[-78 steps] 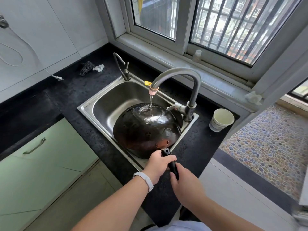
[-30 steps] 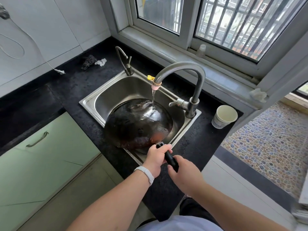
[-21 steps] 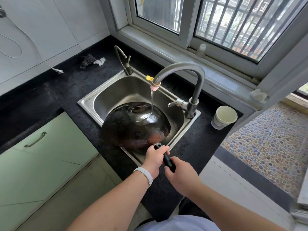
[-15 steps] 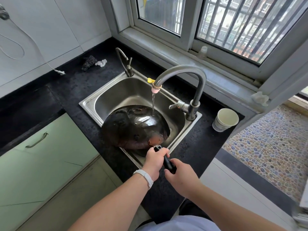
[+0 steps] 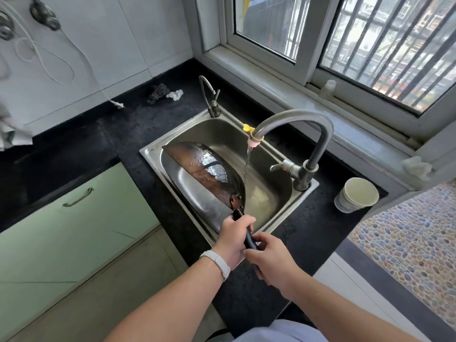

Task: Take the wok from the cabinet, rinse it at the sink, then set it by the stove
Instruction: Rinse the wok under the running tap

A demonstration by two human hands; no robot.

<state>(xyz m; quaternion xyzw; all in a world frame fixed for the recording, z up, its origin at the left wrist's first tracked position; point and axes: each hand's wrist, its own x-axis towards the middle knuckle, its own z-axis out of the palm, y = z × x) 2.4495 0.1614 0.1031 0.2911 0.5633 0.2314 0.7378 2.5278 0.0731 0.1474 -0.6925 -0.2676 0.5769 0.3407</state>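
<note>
Item: wok (image 5: 209, 174), dark and wet, held on edge over the left half of the sink (image 5: 278, 193), its outer side turned toward the running stream. The water from the tap (image 5: 293, 119) falls just beside the wok's right flank, seemingly missing it.

Grip: the black handle (image 5: 248, 236) is clasped by both hands. The left hand (image 5: 234, 236) is wrapped high, near the rivet plate, fingers clamped round it; the right hand (image 5: 271, 261) is closed on the lower end.

Step judged in hand: draining and rinsing, roughly mid-task.

Handling notes: the tilt is best kept steady so that water is shed into the basin and not onto the counter (image 5: 138, 124). The rim should be kept off the tap spout. A firm two-handed hold is advised, since a wet handle may slip. The paper cup (image 5: 357, 196) is to be avoided on the way out.
</note>
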